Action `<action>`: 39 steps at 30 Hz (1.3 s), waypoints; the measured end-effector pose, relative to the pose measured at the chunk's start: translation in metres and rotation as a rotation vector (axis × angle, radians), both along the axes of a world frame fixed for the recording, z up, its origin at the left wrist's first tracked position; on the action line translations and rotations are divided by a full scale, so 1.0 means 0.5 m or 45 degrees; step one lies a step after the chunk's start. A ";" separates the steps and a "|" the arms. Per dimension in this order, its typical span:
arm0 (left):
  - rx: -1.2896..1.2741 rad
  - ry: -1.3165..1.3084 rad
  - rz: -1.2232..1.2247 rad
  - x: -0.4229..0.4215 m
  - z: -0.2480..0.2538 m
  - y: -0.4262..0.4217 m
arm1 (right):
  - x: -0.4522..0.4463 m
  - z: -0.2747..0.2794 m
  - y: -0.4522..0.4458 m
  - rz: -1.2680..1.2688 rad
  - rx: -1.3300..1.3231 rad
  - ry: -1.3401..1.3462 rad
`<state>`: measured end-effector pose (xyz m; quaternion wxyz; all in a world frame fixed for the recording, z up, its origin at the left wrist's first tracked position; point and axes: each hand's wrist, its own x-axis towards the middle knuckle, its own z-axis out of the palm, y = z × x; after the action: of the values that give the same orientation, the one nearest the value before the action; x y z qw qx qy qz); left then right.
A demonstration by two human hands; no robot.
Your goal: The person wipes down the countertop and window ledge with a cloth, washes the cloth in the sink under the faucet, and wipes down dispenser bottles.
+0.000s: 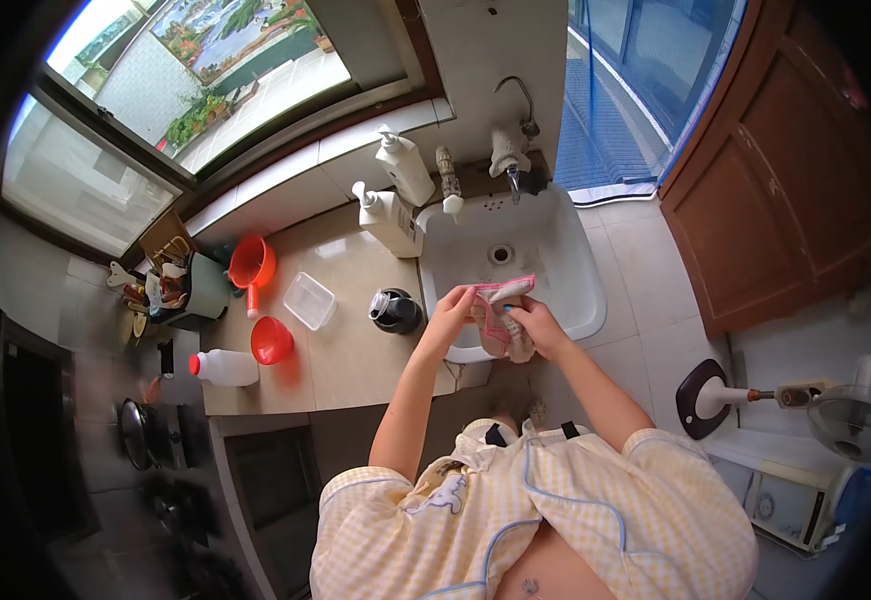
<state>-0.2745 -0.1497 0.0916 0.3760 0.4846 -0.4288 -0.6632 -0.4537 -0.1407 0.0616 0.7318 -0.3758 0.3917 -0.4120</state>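
Over the near rim of the white sink (580,262) I hold a pale cloth with pink edging (496,322). My left hand (449,316) pinches its left upper edge. On the other side, my right hand (540,326) grips the cloth's right part, thumb on top. Folds of the cloth hang down between both hands and hide some fingertips. Beyond it, the sink's drain (500,254) shows, and a faucet (514,182) points down at the back. A dark round jar (395,312) stands on the counter left of my left hand.
Two white pump bottles (404,165) stand by the sink's left rim. The counter (340,375) also bears a clear plastic box (309,301), a red ladle (252,264), a red bowl (272,341) and a white bottle with red cap (225,367). A brown door (775,170) is at right.
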 end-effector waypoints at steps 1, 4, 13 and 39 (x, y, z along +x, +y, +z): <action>0.021 -0.142 0.085 -0.001 0.003 -0.010 | -0.006 -0.011 -0.008 0.001 -0.003 0.004; -0.203 -0.254 0.415 0.036 -0.029 -0.039 | -0.047 -0.035 0.017 -0.185 0.173 -0.082; -0.302 -1.289 0.951 0.197 -0.054 -0.202 | -0.133 -0.052 -0.033 -0.384 0.203 -0.081; -0.206 -1.329 1.235 0.389 -0.122 -0.094 | -0.003 -0.080 -0.270 -0.034 0.263 0.198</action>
<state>-0.0801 -0.1970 0.0306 0.4089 0.8454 -0.3367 -0.0691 -0.4553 -0.2757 0.0217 0.7284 -0.3241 0.4927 -0.3488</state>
